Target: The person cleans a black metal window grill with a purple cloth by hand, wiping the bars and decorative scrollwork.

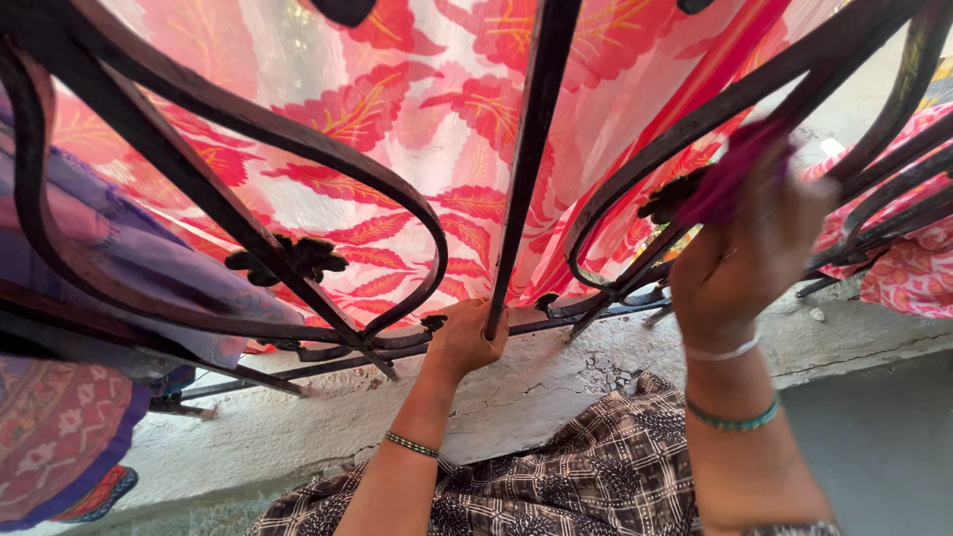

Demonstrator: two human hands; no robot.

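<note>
Both hands (465,340) on iron railing (526,149)

You face a weathered concrete ledge (556,382), cracked and flaking. Grey floor (884,447) at lower right. Daylight glows through red-leaf patterned cloth (417,129) behind the black iron railing (248,129).

Single head cam, looks down and forward from very close at the black iron railing (298,159). Red leaf-print cloth (417,119) hangs right behind it; concrete ledge (556,377) below. No second view.
</note>
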